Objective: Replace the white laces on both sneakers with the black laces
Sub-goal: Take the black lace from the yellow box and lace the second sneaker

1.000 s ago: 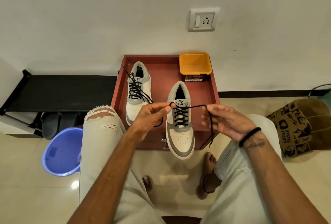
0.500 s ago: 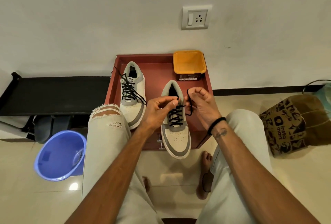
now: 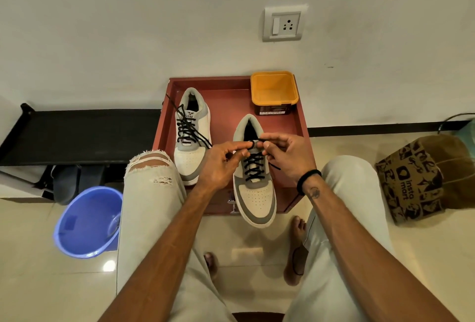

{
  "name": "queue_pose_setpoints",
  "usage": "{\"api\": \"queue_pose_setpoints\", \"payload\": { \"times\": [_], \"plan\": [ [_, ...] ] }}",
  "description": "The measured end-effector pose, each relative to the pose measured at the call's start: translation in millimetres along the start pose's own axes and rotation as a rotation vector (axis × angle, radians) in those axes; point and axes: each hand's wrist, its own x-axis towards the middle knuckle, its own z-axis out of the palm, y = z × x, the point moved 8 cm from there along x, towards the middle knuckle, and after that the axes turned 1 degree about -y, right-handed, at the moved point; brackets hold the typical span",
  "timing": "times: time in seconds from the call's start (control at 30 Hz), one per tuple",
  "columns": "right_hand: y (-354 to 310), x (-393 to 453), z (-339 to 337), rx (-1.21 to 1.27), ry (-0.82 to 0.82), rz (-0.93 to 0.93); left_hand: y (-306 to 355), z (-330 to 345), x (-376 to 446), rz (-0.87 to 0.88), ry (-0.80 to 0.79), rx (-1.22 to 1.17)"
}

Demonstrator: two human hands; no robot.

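Observation:
Two white and grey sneakers stand on a red tray (image 3: pixel 226 100). The left sneaker (image 3: pixel 191 139) carries black laces with loose ends trailing over its side. The right sneaker (image 3: pixel 255 193) overhangs the tray's front edge and has a black lace (image 3: pixel 254 167) through its eyelets. My left hand (image 3: pixel 222 162) and my right hand (image 3: pixel 288 157) meet over this shoe's tongue, each pinching the black lace between thumb and fingertips. A loose lace end hangs below my right hand. No white laces are in view.
An orange tub (image 3: pixel 273 90) sits at the tray's back right corner. A blue bucket (image 3: pixel 87 221) stands on the floor at left, under a black bench (image 3: pixel 77 136). A printed paper bag (image 3: pixel 421 177) lies at right. My knees and bare feet flank the tray.
My hands were spread apart, holding the lace ends taut. They have come together over the right sneaker's tongue, and the lace is now gathered between my fingertips.

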Motion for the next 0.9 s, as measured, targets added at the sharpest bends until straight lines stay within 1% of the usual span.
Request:
{"api": "queue_pose_setpoints", "payload": {
  "times": [0.17,0.37,0.47,0.63,0.73,0.8,0.9],
  "plan": [
    [-2,-3,2,-0.023,0.024,-0.003,5,5,-3,-0.033,-0.008,-0.042],
    [-3,-3,15,-0.077,-0.096,-0.062,9,8,-4,-0.045,-0.002,-0.06],
    [-3,-4,18,-0.054,-0.151,-0.044,8,5,-3,-0.038,0.025,-0.043],
    [-1,-6,20,-0.082,-0.102,-0.058,17,8,-7,0.012,0.005,0.0],
    [2,-6,18,0.039,-0.057,-0.023,18,8,-8,0.004,0.012,-0.009],
    [3,-6,17,0.127,-0.034,-0.005,13,7,-7,-0.039,0.023,-0.064],
    [4,-7,17,0.222,-0.035,0.019,1,10,-1,-0.082,-0.016,-0.146]
  ]
}}
